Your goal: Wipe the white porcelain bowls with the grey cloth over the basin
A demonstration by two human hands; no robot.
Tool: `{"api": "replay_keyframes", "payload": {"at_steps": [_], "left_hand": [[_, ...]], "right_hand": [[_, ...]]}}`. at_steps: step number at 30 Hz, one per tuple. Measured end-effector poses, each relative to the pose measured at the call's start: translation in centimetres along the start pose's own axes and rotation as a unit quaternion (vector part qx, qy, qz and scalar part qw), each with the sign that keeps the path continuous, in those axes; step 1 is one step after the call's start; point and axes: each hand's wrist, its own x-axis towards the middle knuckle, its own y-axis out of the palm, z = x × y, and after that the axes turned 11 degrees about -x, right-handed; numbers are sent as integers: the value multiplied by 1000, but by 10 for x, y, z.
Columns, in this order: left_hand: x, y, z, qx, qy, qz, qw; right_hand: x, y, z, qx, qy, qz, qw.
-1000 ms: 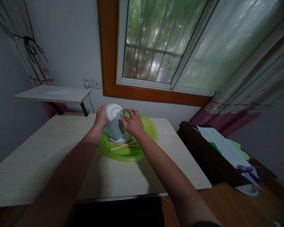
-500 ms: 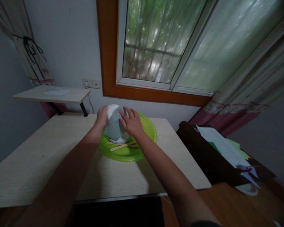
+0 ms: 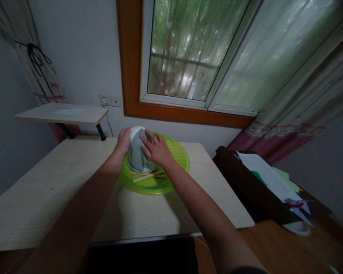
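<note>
A white plate is tilted up over a green plastic basket. My left hand grips the plate by its left edge; the fingers behind it are hidden. A grey-green cloth covers most of the plate's face. My right hand presses the cloth against the plate with its fingers, some of them bent around the cloth. Below the plate, several light wooden chopsticks lie crossed in the basket.
The basket stands on a pale wooden table. A small raised shelf with a paper on it is at the back left. To the right, papers lie on a dark piece of furniture. A window is behind the table.
My right hand has shifted slightly up and left across the plate with the cloth. The cloth is folded differently and covers a different part of the plate. My left hand stays about where it was.
</note>
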Motion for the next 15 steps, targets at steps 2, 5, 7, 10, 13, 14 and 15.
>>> {"api": "replay_keyframes", "payload": {"at_steps": [2, 5, 7, 10, 13, 14, 15], "left_hand": [[1, -1, 2, 10, 20, -6, 1000], [7, -5, 5, 0, 40, -26, 999], [11, -8, 7, -4, 45, -28, 999], [16, -11, 10, 12, 52, -19, 998], [17, -12, 13, 21, 54, -13, 998], [16, -12, 13, 19, 55, -12, 998], [16, -11, 13, 14, 57, -12, 998]], "right_hand": [[1, 0, 0, -7, 36, -4, 999], [2, 1, -1, -12, 59, -9, 998], [2, 3, -3, -13, 57, -2, 998], [2, 8, -7, -16, 54, 22, 998], [1, 12, -9, -25, 55, 32, 998], [1, 13, -10, -25, 56, 30, 998], [1, 13, -10, -22, 58, 27, 998]]}}
